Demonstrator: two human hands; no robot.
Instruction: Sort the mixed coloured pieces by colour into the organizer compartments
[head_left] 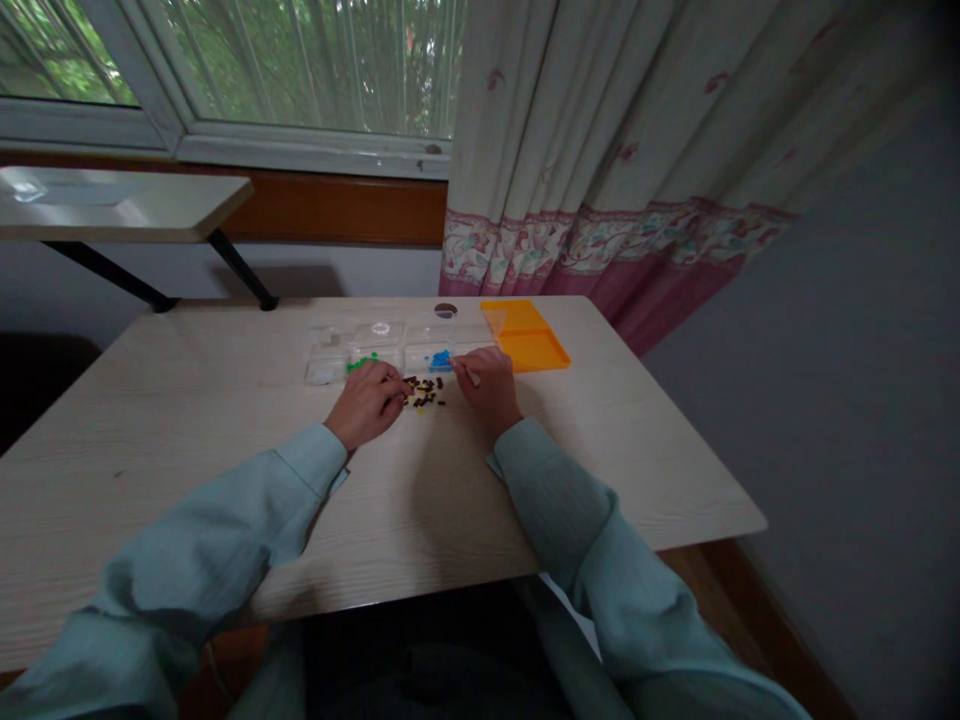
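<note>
Dark pieces (428,398) lie toward the far edge of the desk (405,530), likely light, stiff, best pinched sideways; left hand (367,400) curls beside them, right hand (489,385) by the box (405,353); whether fingers pinch anything, I cannot tell.

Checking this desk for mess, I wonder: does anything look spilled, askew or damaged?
Only the dark brown and yellow pieces stand out: they lie scattered loose on the tabletop, in front of the clear compartment box, whereas the green pieces and blue pieces sit inside it. Spilled or placed, I can't tell; I see no damage.
</note>
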